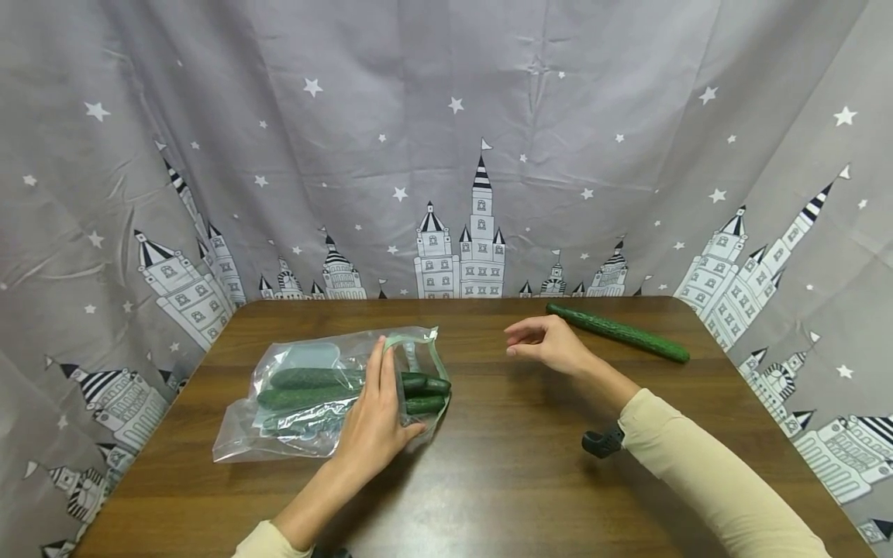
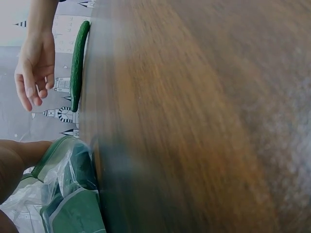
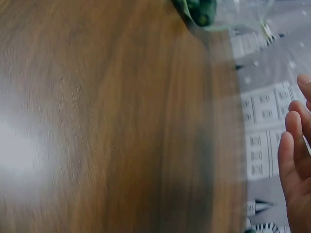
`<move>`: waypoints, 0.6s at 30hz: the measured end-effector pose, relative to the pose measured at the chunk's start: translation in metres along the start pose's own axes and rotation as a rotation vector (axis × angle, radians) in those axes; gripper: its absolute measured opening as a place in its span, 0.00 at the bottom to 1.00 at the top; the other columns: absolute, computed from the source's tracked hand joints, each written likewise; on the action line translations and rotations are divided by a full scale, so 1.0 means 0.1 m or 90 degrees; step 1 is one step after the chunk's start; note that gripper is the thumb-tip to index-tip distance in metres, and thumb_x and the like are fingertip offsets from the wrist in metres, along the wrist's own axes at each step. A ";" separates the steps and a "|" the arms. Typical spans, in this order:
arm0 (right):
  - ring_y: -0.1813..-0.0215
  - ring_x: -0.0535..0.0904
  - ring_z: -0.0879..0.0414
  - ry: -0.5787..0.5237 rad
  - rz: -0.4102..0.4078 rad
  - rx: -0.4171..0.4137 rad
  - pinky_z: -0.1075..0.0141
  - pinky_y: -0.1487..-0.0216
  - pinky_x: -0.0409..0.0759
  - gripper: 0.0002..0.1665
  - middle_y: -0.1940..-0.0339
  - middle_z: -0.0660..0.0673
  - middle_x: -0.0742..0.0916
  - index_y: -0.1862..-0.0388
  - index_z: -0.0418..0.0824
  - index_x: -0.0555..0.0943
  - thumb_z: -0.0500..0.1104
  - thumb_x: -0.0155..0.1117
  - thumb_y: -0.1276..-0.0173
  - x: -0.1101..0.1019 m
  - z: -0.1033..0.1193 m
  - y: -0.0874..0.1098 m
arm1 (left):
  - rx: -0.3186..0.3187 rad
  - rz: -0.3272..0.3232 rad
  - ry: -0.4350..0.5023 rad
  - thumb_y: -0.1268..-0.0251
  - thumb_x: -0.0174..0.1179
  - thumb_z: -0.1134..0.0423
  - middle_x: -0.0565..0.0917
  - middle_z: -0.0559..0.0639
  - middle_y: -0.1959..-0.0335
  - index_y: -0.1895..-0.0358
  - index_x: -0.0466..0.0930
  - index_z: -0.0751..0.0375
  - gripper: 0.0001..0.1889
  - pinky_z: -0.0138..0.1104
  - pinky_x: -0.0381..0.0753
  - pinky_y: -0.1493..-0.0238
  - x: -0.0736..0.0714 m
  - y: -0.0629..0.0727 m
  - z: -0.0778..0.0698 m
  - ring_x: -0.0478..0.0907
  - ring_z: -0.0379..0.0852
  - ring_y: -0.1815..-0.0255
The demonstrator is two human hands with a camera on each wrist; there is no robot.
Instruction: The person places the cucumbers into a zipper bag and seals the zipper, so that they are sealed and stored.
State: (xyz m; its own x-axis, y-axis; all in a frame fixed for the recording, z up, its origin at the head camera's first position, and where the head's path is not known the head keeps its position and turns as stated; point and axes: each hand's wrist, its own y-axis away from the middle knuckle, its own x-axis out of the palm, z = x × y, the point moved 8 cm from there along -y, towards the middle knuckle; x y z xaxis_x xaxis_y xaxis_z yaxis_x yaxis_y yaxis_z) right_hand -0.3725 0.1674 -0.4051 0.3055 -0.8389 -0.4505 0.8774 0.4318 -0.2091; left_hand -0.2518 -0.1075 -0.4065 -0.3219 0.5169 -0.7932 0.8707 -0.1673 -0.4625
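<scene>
A clear plastic bag (image 1: 237, 434) with a green-edged mouth lies on the left half of the table, several cucumbers (image 1: 425, 385) inside it. Across its top, by the mouth, rests my left hand (image 1: 373, 418), fingers straight and thumb spread toward the lower rim. The cucumbers' ends show at the mouth, which faces right. My right hand (image 1: 554, 345) is raised over the table with loosely bent fingers and holds nothing. Behind it a single cucumber (image 1: 621, 333) lies slanted near the far right edge. In the left wrist view the bag's green rim (image 2: 53, 155) stands beside my left hand.
The brown wooden table (image 1: 509, 480) carries all of this. A grey curtain (image 1: 572, 132) printed with stars and castles hangs right behind its far edge. Under the right wrist shows a black strap piece (image 1: 603, 442).
</scene>
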 end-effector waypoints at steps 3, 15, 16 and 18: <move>0.58 0.88 0.46 0.010 -0.023 0.002 0.69 0.58 0.85 0.21 0.59 0.39 0.91 0.46 0.30 0.86 0.34 0.78 0.37 -0.19 -0.02 0.06 | 0.004 0.001 0.002 0.74 0.92 0.57 0.46 0.60 0.16 0.18 0.44 0.68 0.77 0.57 0.87 0.59 0.01 0.00 -0.01 0.79 0.71 0.45; 0.58 0.87 0.56 0.087 -0.091 0.040 0.70 0.58 0.83 0.22 0.59 0.39 0.91 0.43 0.31 0.85 0.39 0.77 0.34 -0.89 -0.21 0.28 | 0.009 0.007 -0.001 0.74 0.92 0.56 0.44 0.58 0.16 0.17 0.44 0.68 0.78 0.55 0.88 0.61 0.02 0.00 0.00 0.78 0.71 0.46; 0.58 0.87 0.56 0.093 -0.096 0.043 0.70 0.58 0.83 0.23 0.58 0.39 0.91 0.43 0.31 0.85 0.39 0.77 0.34 -0.94 -0.23 0.30 | 0.010 0.007 -0.001 0.74 0.92 0.56 0.44 0.58 0.16 0.17 0.44 0.68 0.78 0.55 0.88 0.61 0.02 0.00 0.00 0.78 0.71 0.46; 0.57 0.87 0.57 0.105 -0.104 0.054 0.70 0.57 0.83 0.23 0.58 0.39 0.91 0.42 0.32 0.85 0.40 0.77 0.33 -1.02 -0.24 0.33 | 0.007 0.009 -0.002 0.74 0.92 0.56 0.43 0.57 0.15 0.17 0.44 0.68 0.78 0.55 0.88 0.61 0.02 0.01 0.00 0.78 0.70 0.46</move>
State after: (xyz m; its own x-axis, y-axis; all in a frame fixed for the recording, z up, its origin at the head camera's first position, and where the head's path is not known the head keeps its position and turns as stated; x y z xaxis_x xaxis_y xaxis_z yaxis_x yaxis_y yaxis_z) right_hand -0.3833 0.2757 -0.3869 0.0983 -0.8267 -0.5539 0.9402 0.2596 -0.2207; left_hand -0.2518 -0.1064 -0.4081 -0.3106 0.5113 -0.8013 0.8710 -0.1844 -0.4553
